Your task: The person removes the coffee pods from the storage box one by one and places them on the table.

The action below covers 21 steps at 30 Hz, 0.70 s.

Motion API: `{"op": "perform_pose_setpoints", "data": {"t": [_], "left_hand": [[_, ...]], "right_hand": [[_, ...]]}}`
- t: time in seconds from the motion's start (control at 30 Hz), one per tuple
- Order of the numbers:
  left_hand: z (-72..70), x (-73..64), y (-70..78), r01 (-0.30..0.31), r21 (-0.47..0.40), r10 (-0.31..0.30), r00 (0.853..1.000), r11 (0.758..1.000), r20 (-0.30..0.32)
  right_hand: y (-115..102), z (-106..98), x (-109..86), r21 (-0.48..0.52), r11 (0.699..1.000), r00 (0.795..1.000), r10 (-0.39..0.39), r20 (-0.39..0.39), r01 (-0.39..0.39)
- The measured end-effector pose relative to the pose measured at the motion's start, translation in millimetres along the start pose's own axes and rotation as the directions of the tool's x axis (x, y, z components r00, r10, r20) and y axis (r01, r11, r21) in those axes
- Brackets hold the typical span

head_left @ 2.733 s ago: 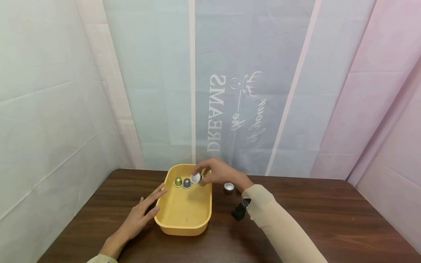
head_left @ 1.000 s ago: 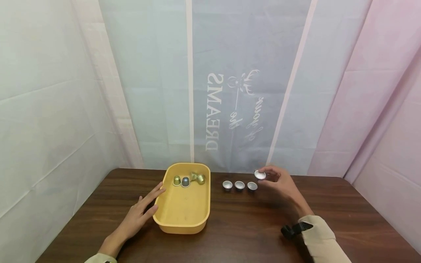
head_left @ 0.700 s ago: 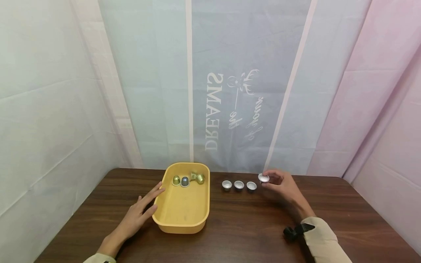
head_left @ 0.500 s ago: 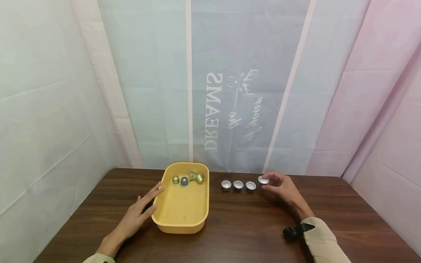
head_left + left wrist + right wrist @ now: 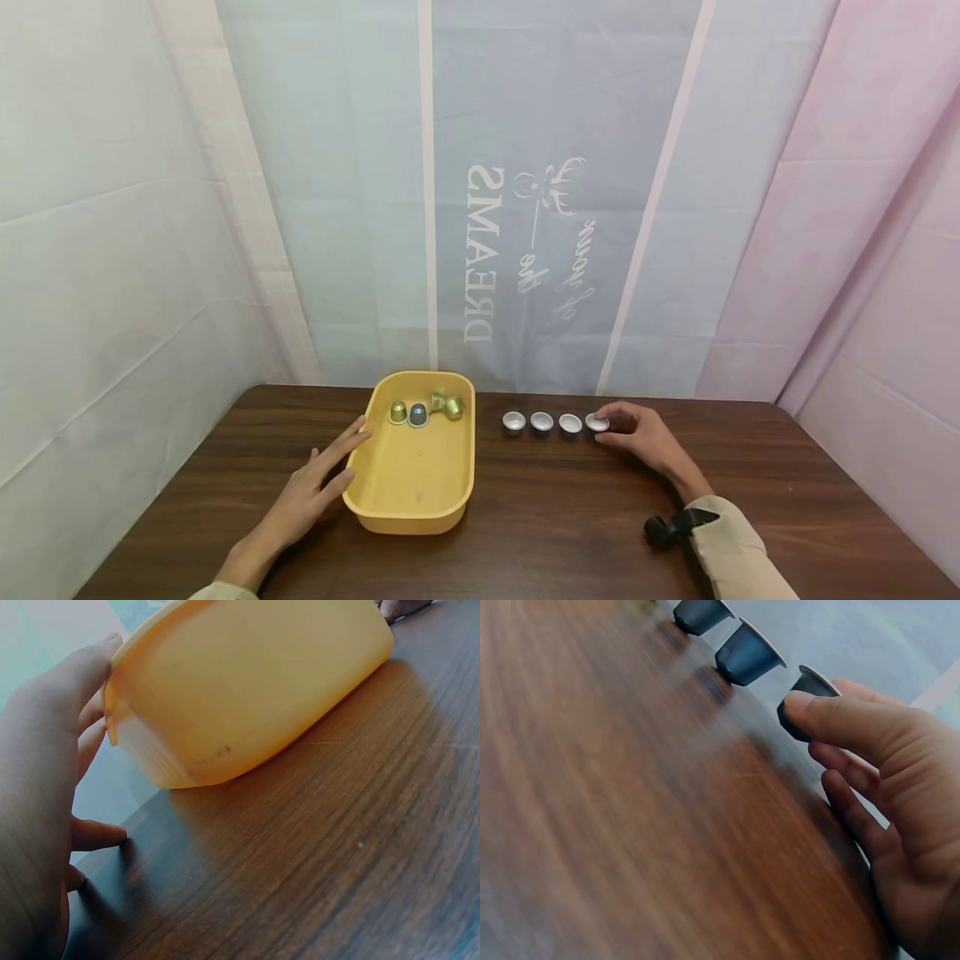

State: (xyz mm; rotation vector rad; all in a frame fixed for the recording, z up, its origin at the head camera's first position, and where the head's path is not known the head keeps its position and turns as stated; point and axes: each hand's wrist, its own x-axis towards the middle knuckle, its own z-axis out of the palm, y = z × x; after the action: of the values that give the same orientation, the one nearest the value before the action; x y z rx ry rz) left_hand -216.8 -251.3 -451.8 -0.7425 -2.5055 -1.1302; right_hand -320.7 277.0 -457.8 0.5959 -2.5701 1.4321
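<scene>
The right hand (image 5: 633, 429) reaches forward, and its grip is pinching a dark pod (image 5: 806, 705) between thumb and fingers. That pod has a silver top facing up and is at the right end of a row, just beside three more pods (image 5: 542, 422) on the brown surface (image 5: 562, 517). The left hand (image 5: 307, 492) has its fingers spread straight, some touching the rim of the yellow tub (image 5: 412, 479); its grip holds nothing. Four pods (image 5: 417, 415) sit inside the tub. On the cloth (image 5: 360, 167) behind, big sideways letters say "DREAMS".
</scene>
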Motion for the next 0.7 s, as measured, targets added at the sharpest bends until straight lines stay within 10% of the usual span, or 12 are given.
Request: {"op": "perform_pose_setpoints", "data": {"t": [0.23, 0.7], "left_hand": [[-0.9, 0.2, -0.2, -0.003, 0.003, 0.003, 1.0, 1.0, -0.008], [-0.7, 0.4, 0.1, 0.001, -0.003, -0.001, 1.0, 1.0, -0.005]], "right_hand": [[-36.2, -1.1, -7.0, -0.057, 0.998, 0.999, 0.019, 0.031, -0.017], [-10.6, -0.3, -2.9, -0.048, 0.999, 0.999, 0.019, 0.034, -0.018]]}}
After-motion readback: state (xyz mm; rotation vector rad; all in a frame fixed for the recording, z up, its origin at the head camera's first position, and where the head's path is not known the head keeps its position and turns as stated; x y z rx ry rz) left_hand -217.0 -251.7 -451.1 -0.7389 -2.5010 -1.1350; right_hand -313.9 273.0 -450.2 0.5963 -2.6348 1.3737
